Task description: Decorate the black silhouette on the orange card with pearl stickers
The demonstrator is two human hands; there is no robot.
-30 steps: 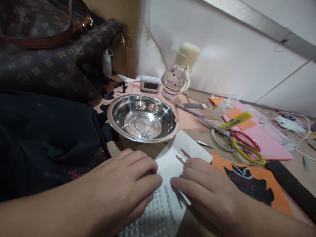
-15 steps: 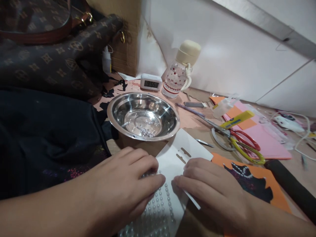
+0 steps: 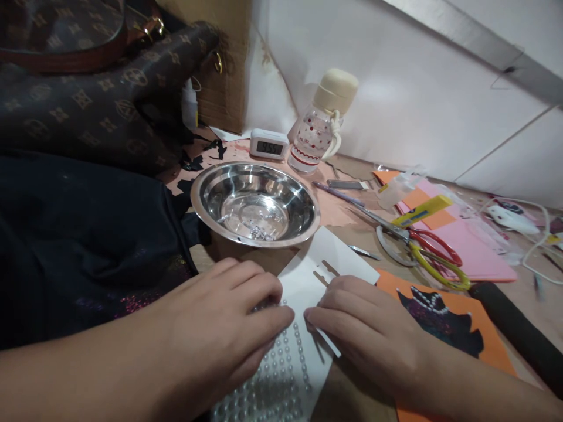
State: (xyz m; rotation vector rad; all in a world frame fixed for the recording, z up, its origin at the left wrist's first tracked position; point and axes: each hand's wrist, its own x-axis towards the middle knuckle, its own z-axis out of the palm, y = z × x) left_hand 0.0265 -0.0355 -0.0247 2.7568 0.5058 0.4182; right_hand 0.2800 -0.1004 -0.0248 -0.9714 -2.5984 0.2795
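A white backing card with two hanger slots (image 3: pixel 328 246) lies in front of me, with rows of pearl stickers (image 3: pixel 281 357) along its lower part. My left hand (image 3: pixel 246 316) rests across the left side of the sheet, fingers curled and thumb tip close to the index finger over the pearls; its grip is partly hidden. My right hand (image 3: pixel 360 316) is closed at the sheet's right edge, thumb and fingers together on the card. The edge beneath it looks slightly raised. Just beyond the card stands a steel bowl (image 3: pixel 202 220) with small clear gems (image 3: pixel 259 231) in it.
An orange sheet (image 3: pixel 488 316) carries a dark pearl-trimmed cutout (image 3: pixel 444 322) at the right. Beyond lie scissors (image 3: pixel 440 264), a yellow glue stick (image 3: pixel 422 211) and tweezers (image 3: pixel 364 253). A bottle (image 3: pixel 312 138) and digital clock (image 3: pixel 269 145) stand behind the bowl; dark fabric (image 3: pixel 79 246) lies left.
My right hand has shifted slightly left and up along the card's edge, its fingertips nearer my left thumb. My left hand stays almost where it was.
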